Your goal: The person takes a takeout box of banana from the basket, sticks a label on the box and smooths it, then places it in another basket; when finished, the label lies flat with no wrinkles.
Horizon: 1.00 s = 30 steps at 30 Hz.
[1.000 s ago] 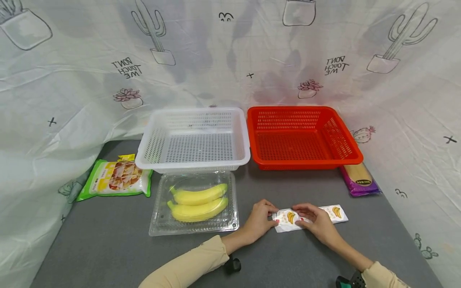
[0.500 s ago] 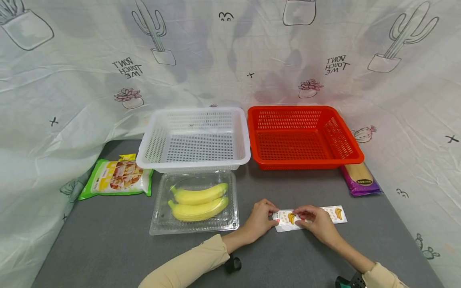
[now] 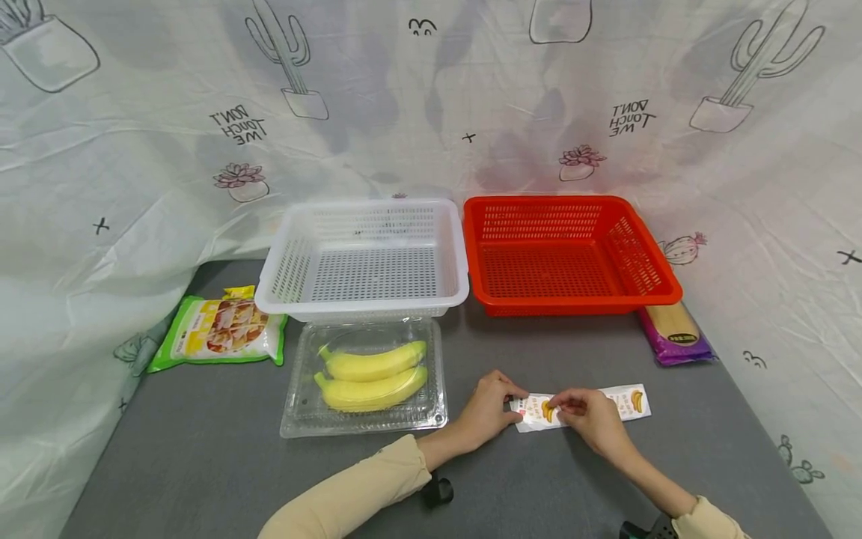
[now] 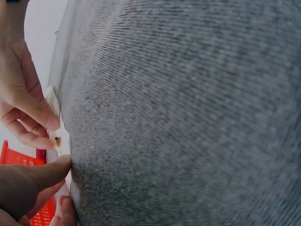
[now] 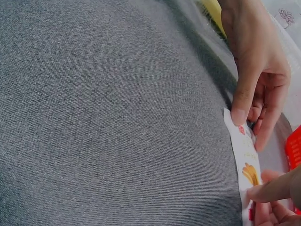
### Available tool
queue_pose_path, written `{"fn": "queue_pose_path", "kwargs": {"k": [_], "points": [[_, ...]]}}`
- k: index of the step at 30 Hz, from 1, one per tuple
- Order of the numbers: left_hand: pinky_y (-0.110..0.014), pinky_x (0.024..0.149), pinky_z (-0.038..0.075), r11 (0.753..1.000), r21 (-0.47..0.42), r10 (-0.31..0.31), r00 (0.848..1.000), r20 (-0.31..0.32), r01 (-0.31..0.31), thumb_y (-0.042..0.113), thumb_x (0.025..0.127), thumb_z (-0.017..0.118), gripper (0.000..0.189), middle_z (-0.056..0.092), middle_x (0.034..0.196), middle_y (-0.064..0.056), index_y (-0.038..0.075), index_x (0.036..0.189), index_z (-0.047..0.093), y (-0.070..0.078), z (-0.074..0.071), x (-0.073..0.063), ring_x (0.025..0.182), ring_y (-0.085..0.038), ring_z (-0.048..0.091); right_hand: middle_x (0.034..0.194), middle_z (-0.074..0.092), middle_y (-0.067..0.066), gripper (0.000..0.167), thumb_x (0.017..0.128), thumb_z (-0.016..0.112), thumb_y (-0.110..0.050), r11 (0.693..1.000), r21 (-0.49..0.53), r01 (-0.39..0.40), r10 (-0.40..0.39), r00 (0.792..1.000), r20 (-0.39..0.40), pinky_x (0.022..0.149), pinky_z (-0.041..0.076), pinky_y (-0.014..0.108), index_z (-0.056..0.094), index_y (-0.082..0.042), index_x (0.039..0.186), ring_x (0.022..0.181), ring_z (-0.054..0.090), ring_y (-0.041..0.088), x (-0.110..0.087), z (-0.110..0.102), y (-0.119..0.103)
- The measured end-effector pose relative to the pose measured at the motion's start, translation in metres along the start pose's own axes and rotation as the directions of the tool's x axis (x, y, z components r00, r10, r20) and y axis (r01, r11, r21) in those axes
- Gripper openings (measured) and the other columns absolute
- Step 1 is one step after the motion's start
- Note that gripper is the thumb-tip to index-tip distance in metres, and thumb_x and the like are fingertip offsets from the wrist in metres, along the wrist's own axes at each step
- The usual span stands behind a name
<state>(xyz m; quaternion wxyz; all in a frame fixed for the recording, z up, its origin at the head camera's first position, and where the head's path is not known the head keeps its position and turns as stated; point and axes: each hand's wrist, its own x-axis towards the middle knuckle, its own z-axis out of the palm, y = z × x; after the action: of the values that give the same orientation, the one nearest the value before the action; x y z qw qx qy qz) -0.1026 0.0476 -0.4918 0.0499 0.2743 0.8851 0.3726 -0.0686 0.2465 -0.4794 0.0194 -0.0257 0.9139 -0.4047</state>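
Observation:
A white label strip (image 3: pixel 633 402) printed with banana pictures and small characters lies crosswise on the grey table. My left hand (image 3: pixel 490 408) holds its left end, thumb at the near edge and fingers at the far edge. Over the strip's middle, my right hand (image 3: pixel 595 421) pinches at the label surface beside a banana picture, thumb and forefinger close together. Its fingers hide part of the strip. Both hands also show in the right wrist view, the left thumb (image 5: pixel 240 113) on the strip's end. Left of my left hand, two bananas (image 3: pixel 373 365) lie in a clear plastic box (image 3: pixel 292 419).
A white basket (image 3: pixel 364 308) and a red basket (image 3: pixel 579 305) stand side by side at the back. A green-edged food bag (image 3: pixel 225 329) lies at the left, a purple packet (image 3: pixel 676 333) at the right. A printed curtain (image 3: pixel 431 97) encloses the back and sides.
My right hand's fingers have drawn closer together over the strip and curled in more. The left hand has stayed almost in place at the strip's end.

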Motion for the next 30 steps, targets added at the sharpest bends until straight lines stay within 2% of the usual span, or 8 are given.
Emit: {"fn": "queue_pose_path", "kwargs": {"k": [8, 10, 13, 19, 30], "points": [[-0.017, 0.072, 0.04, 0.996, 0.084, 0.001, 1.0, 0.027, -0.003, 0.01, 0.072, 0.084, 0.034, 0.064, 0.089, 0.0, 0.013, 0.104, 0.077, 0.004, -0.004, 0.003, 0.082, -0.009, 0.051, 0.077, 0.069, 0.006, 0.018, 0.073, 0.071, 0.014, 0.999, -0.027, 0.017, -0.018, 1.0, -0.026, 0.06, 0.052, 0.023, 0.073, -0.001, 0.083, 0.068, 0.062, 0.01, 0.0, 0.002, -0.003], [-0.018, 0.073, 0.041, 0.995, 0.099, -0.001, 0.999, 0.036, -0.003, 0.011, 0.071, 0.085, 0.035, 0.065, 0.089, 0.0, 0.015, 0.105, 0.077, 0.005, -0.005, 0.004, 0.083, -0.01, 0.052, 0.078, 0.07, 0.006, 0.019, 0.073, 0.071, 0.014, 0.999, -0.01, 0.05, -0.051, 0.998, -0.033, 0.061, 0.052, 0.022, 0.073, -0.001, 0.084, 0.069, 0.062, 0.008, 0.0, 0.003, 0.0], [-0.019, 0.072, 0.041, 0.993, 0.115, -0.008, 0.999, 0.054, 0.002, 0.012, 0.07, 0.085, 0.037, 0.065, 0.09, 0.0, 0.017, 0.105, 0.077, 0.006, -0.005, 0.004, 0.083, -0.011, 0.052, 0.081, 0.071, 0.009, 0.017, 0.075, 0.07, 0.015, 0.988, 0.079, 0.132, -0.13, 0.991, -0.034, 0.062, 0.052, 0.02, 0.072, 0.002, 0.086, 0.072, 0.063, 0.005, -0.002, 0.004, 0.008], [-0.019, 0.071, 0.041, 0.993, 0.116, -0.03, 0.997, 0.075, 0.022, 0.012, 0.069, 0.086, 0.037, 0.063, 0.09, 0.0, 0.018, 0.104, 0.077, 0.007, -0.004, 0.005, 0.082, -0.011, 0.051, 0.09, 0.07, 0.018, 0.012, 0.082, 0.067, 0.012, 0.926, 0.292, 0.239, -0.249, 0.968, -0.002, 0.068, 0.05, 0.014, 0.07, 0.007, 0.092, 0.085, 0.063, 0.0, -0.003, 0.002, 0.026], [-0.017, 0.073, 0.039, 0.988, 0.157, -0.013, 0.998, 0.067, 0.002, 0.016, 0.067, 0.087, 0.036, 0.065, 0.086, 0.003, 0.02, 0.101, 0.077, 0.007, -0.004, 0.007, 0.082, -0.008, 0.051, 0.097, 0.066, 0.018, 0.014, 0.086, 0.06, 0.015, 0.838, 0.459, 0.294, -0.35, 0.936, 0.04, 0.075, 0.05, 0.015, 0.067, 0.007, 0.094, 0.095, 0.061, 0.001, -0.001, 0.0, 0.043]]}}
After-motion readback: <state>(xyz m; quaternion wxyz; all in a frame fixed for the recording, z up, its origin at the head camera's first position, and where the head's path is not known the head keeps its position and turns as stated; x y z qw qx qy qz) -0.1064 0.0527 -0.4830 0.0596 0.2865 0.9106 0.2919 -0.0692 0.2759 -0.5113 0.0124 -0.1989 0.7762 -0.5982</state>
